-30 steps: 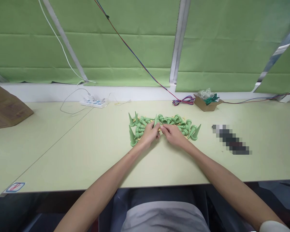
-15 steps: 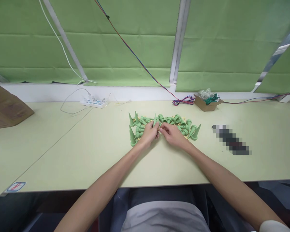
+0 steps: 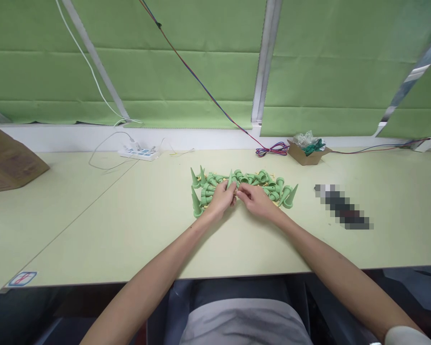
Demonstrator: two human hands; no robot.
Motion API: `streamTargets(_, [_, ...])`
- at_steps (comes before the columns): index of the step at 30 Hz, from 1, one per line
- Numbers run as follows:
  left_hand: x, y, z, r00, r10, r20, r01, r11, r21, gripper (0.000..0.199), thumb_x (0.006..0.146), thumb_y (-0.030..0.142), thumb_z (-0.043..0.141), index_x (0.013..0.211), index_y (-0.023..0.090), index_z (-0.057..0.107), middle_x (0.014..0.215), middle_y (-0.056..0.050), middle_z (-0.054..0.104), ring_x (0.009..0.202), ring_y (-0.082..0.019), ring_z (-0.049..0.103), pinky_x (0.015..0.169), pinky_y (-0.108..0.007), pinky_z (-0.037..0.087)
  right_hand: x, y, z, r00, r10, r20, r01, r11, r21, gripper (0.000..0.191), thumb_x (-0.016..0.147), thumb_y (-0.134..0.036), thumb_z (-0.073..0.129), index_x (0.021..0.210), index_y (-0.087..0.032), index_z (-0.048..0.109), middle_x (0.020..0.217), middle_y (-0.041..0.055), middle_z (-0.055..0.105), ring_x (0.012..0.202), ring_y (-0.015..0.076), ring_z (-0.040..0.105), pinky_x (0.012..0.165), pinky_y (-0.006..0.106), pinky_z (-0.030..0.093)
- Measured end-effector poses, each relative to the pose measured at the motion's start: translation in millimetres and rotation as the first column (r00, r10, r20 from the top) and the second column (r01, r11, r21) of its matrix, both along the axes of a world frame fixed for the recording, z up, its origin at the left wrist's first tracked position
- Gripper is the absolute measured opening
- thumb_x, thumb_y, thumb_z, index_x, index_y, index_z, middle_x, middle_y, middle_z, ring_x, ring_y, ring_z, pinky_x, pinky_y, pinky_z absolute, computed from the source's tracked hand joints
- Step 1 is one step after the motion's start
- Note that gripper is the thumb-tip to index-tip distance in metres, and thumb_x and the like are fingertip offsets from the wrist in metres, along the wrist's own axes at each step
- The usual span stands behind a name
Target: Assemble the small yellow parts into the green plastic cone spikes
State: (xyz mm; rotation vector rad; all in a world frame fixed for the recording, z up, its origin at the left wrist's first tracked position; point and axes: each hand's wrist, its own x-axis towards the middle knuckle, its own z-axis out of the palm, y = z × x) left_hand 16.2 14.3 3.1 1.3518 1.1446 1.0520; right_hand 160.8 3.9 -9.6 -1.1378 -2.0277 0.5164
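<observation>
My left hand (image 3: 220, 201) is closed round a green plastic watering spike (image 3: 230, 178), its pointed tip standing up above the fingers. My right hand (image 3: 257, 202) meets it from the other side, thumb and forefinger pinched on a small yellowish piece (image 3: 236, 191) at the lower end of the spike. The fingers hide most of this piece. Around both hands lies a pile of similar green spikes (image 3: 262, 176) with small yellow bits among them. A few spikes (image 3: 196, 203) stand on their wide ends, points up, at the pile's left.
On the table (image 3: 122, 239), a small open carton (image 3: 304, 155) holds clear plastic and green material beside a coiled cable (image 3: 273, 150). A power strip (image 3: 140, 153) sits at the back left. A cardboard box (image 3: 14, 160) stands far left. A pixelated dark item (image 3: 345, 208) lies right.
Both hands keep almost the same pose at the same spot, with the spike still held. The whole view has shifted very slightly.
</observation>
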Motion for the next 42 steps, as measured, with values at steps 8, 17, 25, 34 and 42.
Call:
streamTargets(8, [0.1, 0.0, 0.2, 1.000, -0.011, 0.013, 0.011, 1.000, -0.006, 0.025, 0.090, 0.033, 0.051, 0.070, 0.020, 0.042, 0.052, 0.003, 0.047, 0.044, -0.010, 0.044, 0.045, -0.024, 0.034, -0.1, -0.4, 1.4, 1.000, 0.007, 0.006, -0.007, 1.000, -0.002, 0.026, 0.095, -0.028, 0.044, 0.070, -0.020, 0.045, 0.063, -0.0034, 0.051, 0.056, 0.0121, 0.041, 0.057, 0.026, 0.028])
streamTargets(17, [0.0, -0.5, 1.0, 0.998, -0.016, 0.068, 0.017, 1.000, -0.009, 0.027, 0.088, 0.034, 0.056, 0.068, 0.020, 0.043, 0.050, 0.003, 0.046, 0.042, -0.009, 0.043, 0.043, -0.023, 0.033, 0.3, -1.4, 4.4, 0.999, 0.038, 0.032, -0.037, 0.999, -0.021, 0.033, 0.098, -0.028, 0.039, 0.072, -0.018, 0.057, 0.068, -0.0003, 0.061, 0.060, 0.0133, 0.049, 0.063, 0.027, 0.034])
streamTargets(25, [0.4, -1.6, 2.7, 0.975, -0.068, 0.212, 0.097, 0.987, -0.129, 0.024, 0.087, 0.033, 0.056, 0.071, 0.018, 0.048, 0.060, 0.002, 0.050, 0.046, -0.008, 0.045, 0.040, -0.021, 0.033, -1.5, -4.6, 6.5, 1.000, 0.005, -0.011, -0.005, 1.000, 0.001, 0.036, 0.099, -0.035, 0.041, 0.070, -0.019, 0.052, 0.063, -0.0011, 0.060, 0.055, 0.0123, 0.046, 0.059, 0.026, 0.031])
streamTargets(34, [1.6, -3.3, 4.8, 0.980, -0.025, 0.200, 0.051, 0.991, -0.126, 0.022, 0.088, 0.031, 0.055, 0.072, 0.019, 0.046, 0.061, 0.002, 0.049, 0.047, -0.008, 0.047, 0.040, -0.021, 0.035, -0.8, -4.5, 4.0, 1.000, 0.013, 0.016, -0.014, 1.000, 0.022, 0.028, 0.100, -0.031, 0.038, 0.076, -0.021, 0.047, 0.071, -0.0006, 0.061, 0.062, 0.0145, 0.052, 0.062, 0.027, 0.032])
streamTargets(42, [1.5, -3.0, 4.8, 0.968, -0.068, 0.241, 0.101, 0.987, -0.126, 0.025, 0.085, 0.036, 0.060, 0.071, 0.019, 0.048, 0.058, 0.003, 0.048, 0.045, -0.008, 0.045, 0.040, -0.021, 0.034, 0.0, -3.9, 4.4, 0.997, 0.078, -0.011, -0.078, 0.997, -0.020, 0.031, 0.102, -0.033, 0.034, 0.081, -0.022, 0.052, 0.080, 0.0021, 0.071, 0.070, 0.0169, 0.060, 0.073, 0.030, 0.040])
